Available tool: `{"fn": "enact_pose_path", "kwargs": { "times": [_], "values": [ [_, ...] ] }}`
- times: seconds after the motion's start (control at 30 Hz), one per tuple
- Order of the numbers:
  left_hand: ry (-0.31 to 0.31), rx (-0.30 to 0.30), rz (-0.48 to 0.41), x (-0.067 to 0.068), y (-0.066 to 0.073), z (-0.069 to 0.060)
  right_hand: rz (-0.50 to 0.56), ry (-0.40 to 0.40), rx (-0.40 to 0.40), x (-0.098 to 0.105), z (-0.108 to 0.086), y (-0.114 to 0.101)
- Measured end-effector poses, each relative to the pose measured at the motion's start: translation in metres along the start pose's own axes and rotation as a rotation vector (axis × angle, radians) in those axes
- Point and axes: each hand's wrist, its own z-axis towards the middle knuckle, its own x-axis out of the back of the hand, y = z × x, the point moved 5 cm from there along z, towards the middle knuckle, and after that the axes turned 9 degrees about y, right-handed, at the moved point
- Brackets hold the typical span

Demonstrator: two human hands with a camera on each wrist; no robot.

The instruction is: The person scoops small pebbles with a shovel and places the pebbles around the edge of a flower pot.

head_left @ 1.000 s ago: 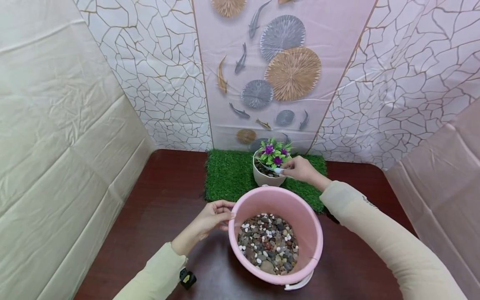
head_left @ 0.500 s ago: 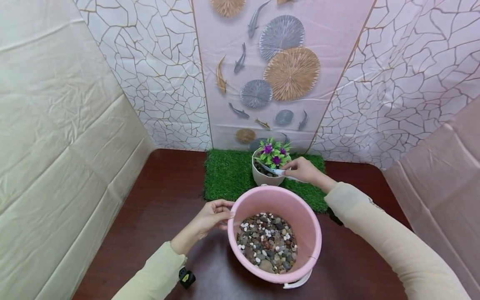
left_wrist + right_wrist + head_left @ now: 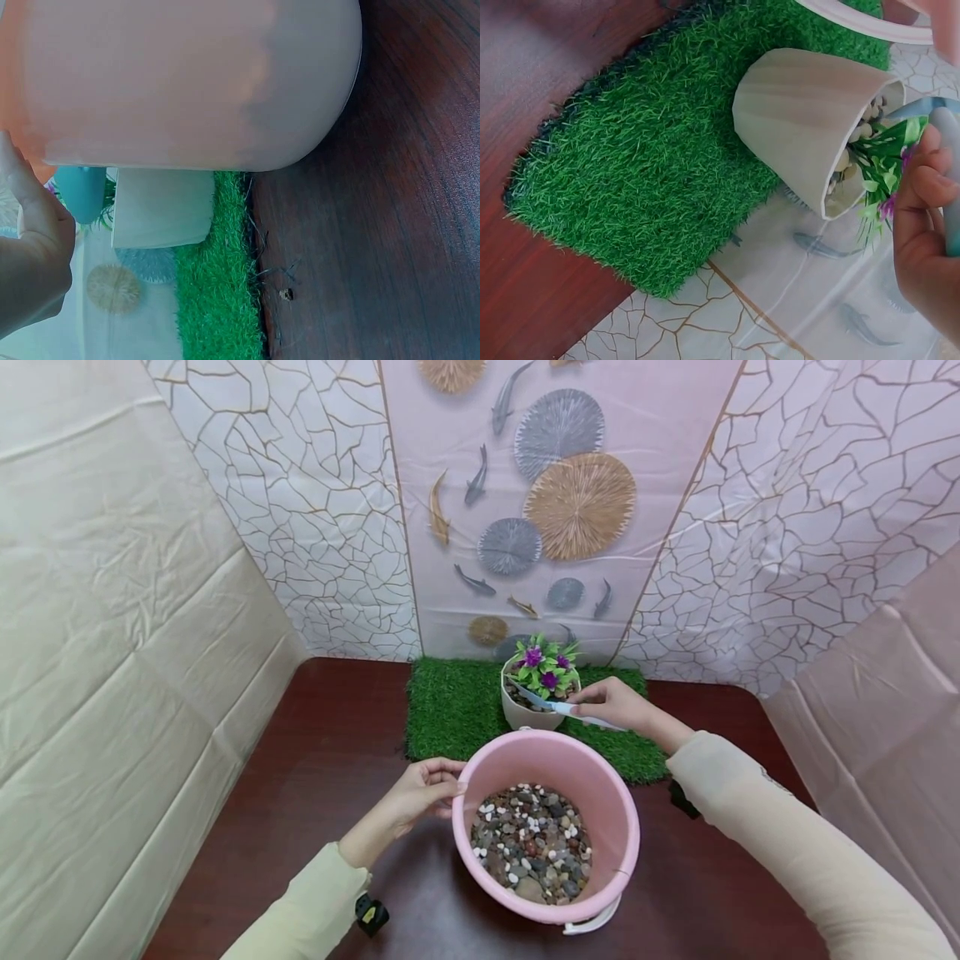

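Observation:
A pink bucket (image 3: 628, 810) holding mixed pebbles (image 3: 532, 843) stands on the table. My left hand (image 3: 420, 793) grips its left rim. Behind the bucket is a white pot (image 3: 525, 720) with a plant (image 3: 546, 667) of green leaves and purple flowers; small stones lie around its base. My right hand (image 3: 618, 703) pinches the pale handle of a small trowel (image 3: 564, 708), whose bluish blade reaches over the pot's opening. In the right wrist view the trowel handle (image 3: 946, 142) lies in the curled fingers. The left wrist view shows the trowel's blade (image 3: 81, 193) beyond the bucket.
The pot stands on a green artificial grass mat (image 3: 453, 718) on the dark red-brown table (image 3: 330, 752). The bucket's white carrying handle (image 3: 592, 920) hangs at its near right side. Patterned cloth walls (image 3: 345, 510) rise behind and at the sides.
My right hand has drawn slightly right and nearer with the trowel, and more of its blade and handle shows. My left hand stays on the bucket rim.

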Motion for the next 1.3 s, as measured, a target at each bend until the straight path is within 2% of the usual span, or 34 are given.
{"fn": "enact_pose_path", "kwargs": {
  "times": [0.43, 0.7, 0.93, 1.03, 1.3],
  "values": [
    [0.007, 0.011, 0.002, 0.002, 0.0, 0.001, 0.042, -0.016, 0.067, 0.01, -0.025, 0.002],
    [-0.005, -0.002, -0.012, 0.001, 0.0, 0.0, 0.082, 0.035, 0.099, 0.013, -0.048, 0.002],
    [-0.003, 0.005, -0.01, 0.001, -0.001, 0.001, 0.065, 0.039, 0.233, 0.013, -0.076, -0.008],
    [-0.001, 0.001, -0.015, 0.0, -0.001, 0.001, 0.053, 0.075, 0.268, 0.015, -0.088, -0.012],
    [0.002, -0.002, -0.018, 0.001, -0.002, 0.001, -0.008, 0.226, 0.286, 0.024, -0.114, -0.005]
  ]
}}
